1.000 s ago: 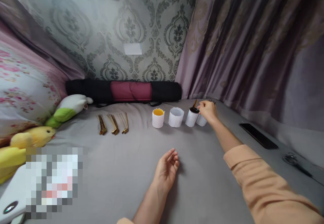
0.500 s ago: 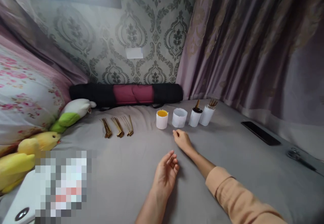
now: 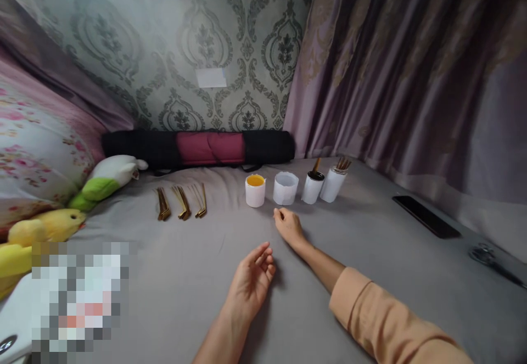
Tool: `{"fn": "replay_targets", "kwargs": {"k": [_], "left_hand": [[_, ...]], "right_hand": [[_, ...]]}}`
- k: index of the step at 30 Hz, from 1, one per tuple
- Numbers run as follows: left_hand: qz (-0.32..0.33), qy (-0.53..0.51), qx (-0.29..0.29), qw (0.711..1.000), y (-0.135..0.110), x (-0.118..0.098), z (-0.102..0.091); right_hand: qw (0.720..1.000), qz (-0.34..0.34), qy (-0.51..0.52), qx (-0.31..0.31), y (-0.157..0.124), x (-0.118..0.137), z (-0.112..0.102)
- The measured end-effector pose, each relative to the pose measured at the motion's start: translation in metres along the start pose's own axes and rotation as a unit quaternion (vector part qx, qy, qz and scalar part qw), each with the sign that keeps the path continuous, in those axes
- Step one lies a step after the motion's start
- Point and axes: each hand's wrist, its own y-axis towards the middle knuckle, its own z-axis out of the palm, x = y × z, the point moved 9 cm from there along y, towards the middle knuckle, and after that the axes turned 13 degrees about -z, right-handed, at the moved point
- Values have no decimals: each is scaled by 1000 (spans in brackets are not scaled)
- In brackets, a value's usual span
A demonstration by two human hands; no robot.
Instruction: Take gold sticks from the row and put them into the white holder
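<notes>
My left hand [image 3: 253, 279] rests palm-up on the grey sheet, its fingers loosely bent and apart, with nothing in it. Ahead and to its right, my right hand [image 3: 289, 227] lies with fingers curled in, and no object shows in it. Just beyond the right hand stands a wide white cup [image 3: 285, 189]. Left of that is a white cup with a yellow inside [image 3: 254, 192]. On the right are a white cup with a dark inside [image 3: 312, 189] holding a brown stick, and a white cup [image 3: 332, 185] with several brown sticks.
Three bundles of thin brass-coloured sticks with bent ends [image 3: 184, 203] lie at left. A black and maroon roll [image 3: 209, 148] lies along the wall. Plush toys [image 3: 109, 177] and a white device [image 3: 20, 309] sit at left. A black phone [image 3: 426, 216] and dark handled object [image 3: 496, 262] lie right.
The camera has turned slightly, so everything sits a little farther left in the picture. Both hands keep much the same pose; the cups and bundles stay in place.
</notes>
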Motion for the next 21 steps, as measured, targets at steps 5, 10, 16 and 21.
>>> {"fn": "replay_targets", "kwargs": {"k": [5, 10, 16, 21], "left_hand": [[31, 40, -26, 998, -2, -14, -5], [73, 111, -76, 988, -4, -33, -11], [131, 199, -114, 964, -8, -60, -13], [188, 256, -175, 932, -16, -93, -24]], "right_hand": [[999, -9, 29, 15, 1, -3, 1], [997, -31, 62, 35, 1, -4, 2], [991, -38, 126, 32, 0, -6, 4], [988, -36, 146, 36, 1, -7, 6]]}}
